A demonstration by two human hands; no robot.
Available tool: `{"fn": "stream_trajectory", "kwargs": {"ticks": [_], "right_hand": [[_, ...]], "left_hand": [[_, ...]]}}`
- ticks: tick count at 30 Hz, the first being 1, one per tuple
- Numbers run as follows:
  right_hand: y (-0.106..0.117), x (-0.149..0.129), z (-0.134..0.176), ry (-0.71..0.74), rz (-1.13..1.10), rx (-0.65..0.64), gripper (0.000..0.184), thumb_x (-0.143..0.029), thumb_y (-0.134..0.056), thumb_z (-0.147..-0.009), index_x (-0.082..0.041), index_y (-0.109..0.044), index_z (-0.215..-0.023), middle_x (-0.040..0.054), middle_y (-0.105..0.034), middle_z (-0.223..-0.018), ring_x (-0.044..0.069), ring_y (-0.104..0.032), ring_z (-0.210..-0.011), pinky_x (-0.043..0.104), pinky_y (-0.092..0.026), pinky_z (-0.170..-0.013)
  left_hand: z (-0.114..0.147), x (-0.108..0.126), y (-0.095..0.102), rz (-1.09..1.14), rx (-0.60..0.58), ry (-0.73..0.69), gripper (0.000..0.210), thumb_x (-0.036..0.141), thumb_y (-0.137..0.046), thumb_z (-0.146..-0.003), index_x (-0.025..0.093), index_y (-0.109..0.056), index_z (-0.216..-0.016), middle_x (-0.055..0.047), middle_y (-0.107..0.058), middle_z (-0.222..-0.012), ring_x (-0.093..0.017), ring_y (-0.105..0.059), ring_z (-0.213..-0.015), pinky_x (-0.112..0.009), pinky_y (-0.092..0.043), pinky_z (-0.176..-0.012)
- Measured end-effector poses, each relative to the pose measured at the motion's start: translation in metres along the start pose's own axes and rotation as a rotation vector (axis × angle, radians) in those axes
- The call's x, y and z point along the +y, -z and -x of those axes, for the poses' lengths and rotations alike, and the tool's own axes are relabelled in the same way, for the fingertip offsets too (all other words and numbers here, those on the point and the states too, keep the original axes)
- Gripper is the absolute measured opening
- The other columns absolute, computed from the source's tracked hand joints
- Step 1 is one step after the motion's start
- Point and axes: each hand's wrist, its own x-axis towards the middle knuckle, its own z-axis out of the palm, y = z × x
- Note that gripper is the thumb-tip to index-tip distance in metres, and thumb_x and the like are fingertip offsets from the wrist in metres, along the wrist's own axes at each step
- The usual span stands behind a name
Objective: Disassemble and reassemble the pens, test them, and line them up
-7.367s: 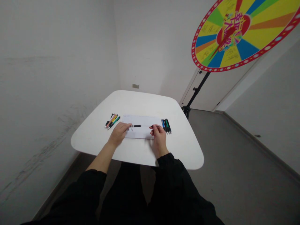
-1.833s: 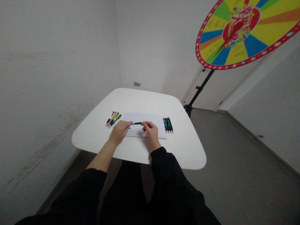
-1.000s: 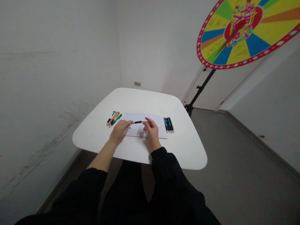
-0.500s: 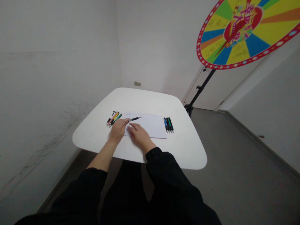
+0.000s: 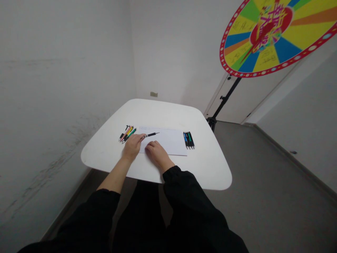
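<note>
My left hand (image 5: 132, 146) is closed around a black and silver pen (image 5: 151, 134), whose thin tip points right over the white paper (image 5: 172, 141). Just to the right, my right hand (image 5: 158, 154) rests at the paper's near edge with its fingers curled inward. Whatever those fingers may hold is hidden beneath them. Beyond my left hand lie several loose pens (image 5: 128, 133) in pink, yellow, green and black. At the paper's right edge, several dark pens (image 5: 189, 140) with blue and green parts lie side by side.
Everything lies on a white table (image 5: 168, 112) with rounded corners. Walls stand close at the left and behind it. A colourful prize wheel (image 5: 286, 38) on a black stand (image 5: 226, 96) rises at the back right.
My right hand's fingers have drawn back from the left hand and curled in. My left hand and its pen have stayed nearly still.
</note>
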Motion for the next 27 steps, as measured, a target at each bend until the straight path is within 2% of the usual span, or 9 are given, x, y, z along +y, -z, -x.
{"fn": "stream_trajectory", "kwargs": {"ticks": [8, 13, 17, 20, 23, 27], "right_hand": [[-0.009, 0.005, 0.003, -0.126, -0.157, 0.105, 0.022, -0.009, -0.058, -0.095, -0.018, -0.074, -0.107, 0.0108, -0.069, -0.107, 0.023, -0.062, -0.101, 0.038, -0.053, -0.094], [-0.005, 0.009, 0.005, -0.257, -0.407, 0.233, 0.034, -0.003, -0.057, -0.085, -0.02, -0.071, -0.112, 0.0079, -0.068, -0.109, 0.019, -0.066, -0.095, 0.035, -0.056, -0.092], [0.001, 0.017, 0.009, -0.505, -0.685, 0.428, 0.037, -0.016, -0.066, -0.082, -0.021, -0.066, -0.119, 0.0041, -0.071, -0.098, 0.019, -0.068, -0.088, 0.037, -0.058, -0.088], [0.007, 0.023, 0.014, -0.626, -0.851, 0.539, 0.038, -0.03, -0.073, -0.08, -0.023, -0.064, -0.117, 0.0025, -0.072, -0.091, 0.02, -0.069, -0.085, 0.038, -0.059, -0.085], [0.012, 0.029, 0.019, -0.661, -0.913, 0.629, 0.039, -0.038, -0.076, -0.077, -0.024, -0.062, -0.11, 0.0034, -0.072, -0.092, 0.021, -0.071, -0.09, 0.039, -0.06, -0.086], [0.014, 0.033, 0.023, -0.656, -0.955, 0.673, 0.042, -0.039, -0.078, -0.075, -0.024, -0.057, -0.108, 0.0068, -0.074, -0.097, 0.023, -0.073, -0.097, 0.043, -0.06, -0.092]], "left_hand": [[0.0, 0.0, 0.001, 0.009, -0.008, -0.01, 0.027, 0.03, -0.046, -0.107, 0.02, -0.069, -0.118, -0.009, -0.077, -0.105, -0.024, -0.068, -0.099, -0.042, -0.054, -0.094], [0.0, 0.001, 0.002, 0.006, -0.025, 0.0, 0.028, 0.032, -0.047, -0.107, 0.021, -0.069, -0.12, -0.009, -0.076, -0.106, -0.024, -0.068, -0.099, -0.043, -0.054, -0.095], [0.0, 0.0, 0.001, 0.005, -0.018, 0.004, 0.028, 0.032, -0.047, -0.107, 0.021, -0.069, -0.119, -0.009, -0.077, -0.107, -0.025, -0.068, -0.099, -0.044, -0.053, -0.096], [0.0, -0.001, -0.001, 0.007, -0.022, 0.011, 0.027, 0.032, -0.047, -0.107, 0.022, -0.07, -0.118, -0.009, -0.077, -0.108, -0.025, -0.067, -0.1, -0.044, -0.053, -0.097], [0.001, -0.001, -0.002, 0.006, -0.033, 0.012, 0.027, 0.031, -0.047, -0.106, 0.021, -0.07, -0.119, -0.009, -0.077, -0.107, -0.025, -0.067, -0.099, -0.045, -0.053, -0.096], [0.002, -0.002, -0.002, 0.023, -0.053, 0.019, 0.028, 0.03, -0.047, -0.106, 0.022, -0.069, -0.12, -0.009, -0.076, -0.107, -0.026, -0.067, -0.101, -0.045, -0.053, -0.096]]}}
